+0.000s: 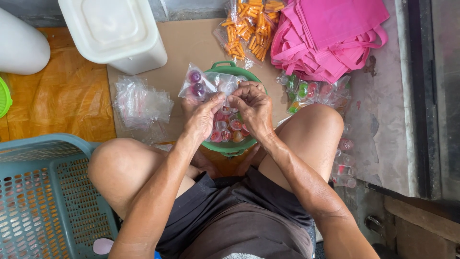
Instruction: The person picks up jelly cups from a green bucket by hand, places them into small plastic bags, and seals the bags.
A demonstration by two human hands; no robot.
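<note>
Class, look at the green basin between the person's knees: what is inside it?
The green basin holds small jelly cups, red, pink and orange. Both hands and the clear bag cover most of it, hiding the rest.

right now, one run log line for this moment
left hand: holds clear bag | right hand: pinches bag mouth | green bowl: jelly cups, below hands

Packages I see: clear bag of purple jelly cups (203,85), pinched by my left hand (205,117) and right hand (253,108); clear bags of orange sticks (247,26), top centre; flat empty clear bags (141,103), left; filled jelly-cup bags (314,93), right.
</note>
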